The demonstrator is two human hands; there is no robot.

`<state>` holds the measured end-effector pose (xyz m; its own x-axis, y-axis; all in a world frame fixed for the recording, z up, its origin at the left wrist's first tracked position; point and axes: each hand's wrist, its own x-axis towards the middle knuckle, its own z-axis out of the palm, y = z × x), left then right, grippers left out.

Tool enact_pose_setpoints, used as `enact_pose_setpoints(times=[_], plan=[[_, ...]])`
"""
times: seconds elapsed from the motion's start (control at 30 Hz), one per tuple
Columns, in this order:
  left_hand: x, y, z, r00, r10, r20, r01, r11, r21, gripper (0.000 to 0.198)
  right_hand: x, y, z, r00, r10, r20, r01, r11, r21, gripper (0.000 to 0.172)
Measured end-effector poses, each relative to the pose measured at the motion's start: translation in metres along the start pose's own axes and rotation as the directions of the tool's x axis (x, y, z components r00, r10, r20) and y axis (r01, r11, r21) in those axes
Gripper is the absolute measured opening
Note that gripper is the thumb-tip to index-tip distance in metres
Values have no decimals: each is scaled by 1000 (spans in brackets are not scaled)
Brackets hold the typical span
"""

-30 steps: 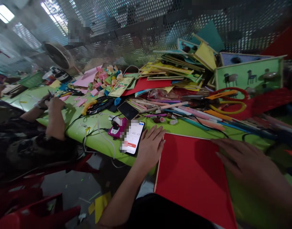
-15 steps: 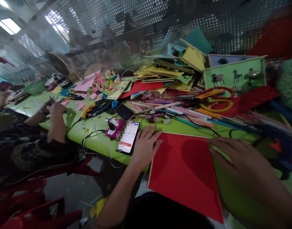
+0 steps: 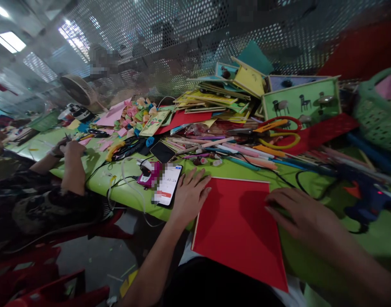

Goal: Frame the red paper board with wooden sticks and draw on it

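A red sheet of card (image 3: 236, 230) lies before me at the table's front edge, with thin pale strips along its left and top sides. My left hand (image 3: 190, 194) lies flat with fingers stretched, its fingertips at the card's upper left edge. Right beside that hand is a phone (image 3: 168, 185) with a lit screen. At the card's right edge is my right hand (image 3: 297, 211), slightly blurred, fingers extended and a little bent. Whether its fingertips touch the card or hover just over it, I cannot tell. Neither hand grips anything.
A blue glue gun (image 3: 364, 200) lies right of my right hand, its cord running behind. Scissors (image 3: 278, 134), coloured sticks and stacked craft panels (image 3: 211, 98) crowd the back. A green basket (image 3: 379, 113) stands far right. At left, another person's hands (image 3: 70, 149) work.
The view has turned slightly right, so most things sit further left and more of the glue gun and basket shows. My hands stay at the card's two sides.
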<state>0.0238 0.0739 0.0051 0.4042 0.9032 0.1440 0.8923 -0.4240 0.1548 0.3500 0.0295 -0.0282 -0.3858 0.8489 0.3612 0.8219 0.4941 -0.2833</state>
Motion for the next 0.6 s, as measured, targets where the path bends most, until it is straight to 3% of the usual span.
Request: enact_pose_setpoints(times=[0.13, 0.6], plan=[[-1, 0, 0, 1000, -5, 2, 5, 1000, -22, 43, 0, 0, -1, 1000, 16, 18, -16, 1000, 11, 31], [-3, 0, 3, 1000, -11, -20, 10, 1000, -24, 44, 1, 7, 2, 990, -110, -87, 107, 994, -34, 37]])
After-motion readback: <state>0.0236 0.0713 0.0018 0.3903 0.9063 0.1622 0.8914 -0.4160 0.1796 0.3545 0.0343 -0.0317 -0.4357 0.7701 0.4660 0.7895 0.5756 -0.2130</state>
